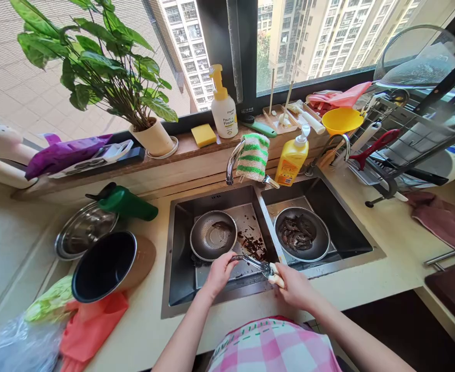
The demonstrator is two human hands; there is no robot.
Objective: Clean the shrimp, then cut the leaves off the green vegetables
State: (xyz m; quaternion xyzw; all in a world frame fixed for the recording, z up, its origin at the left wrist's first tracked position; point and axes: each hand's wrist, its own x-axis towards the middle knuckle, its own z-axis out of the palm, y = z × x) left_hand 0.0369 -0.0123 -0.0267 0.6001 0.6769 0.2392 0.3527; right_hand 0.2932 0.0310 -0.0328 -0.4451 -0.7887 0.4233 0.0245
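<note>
Over the front edge of the left sink basin [181,243], my left hand [220,273] pinches one end of a small dark shrimp [238,257]. My right hand [292,284] is closed around the white handles of kitchen scissors [256,263], whose metal blades point left and reach the shrimp. Beyond my left hand sits a metal colander [200,238] with one or a few dark pieces in it. Dark scraps [255,245] are strewn on the basin floor beside it. In the right basin, another round pan-like colander [322,232] holds a heap of dark shrimp [297,232].
A faucet [233,160] with a green-striped cloth [252,157] stands behind the divider, beside a yellow soap bottle [291,160]. To the left are a dark-lined pot [144,258], a green bottle [134,203] and red gloves [91,325]. A dish rack [401,155] stands right.
</note>
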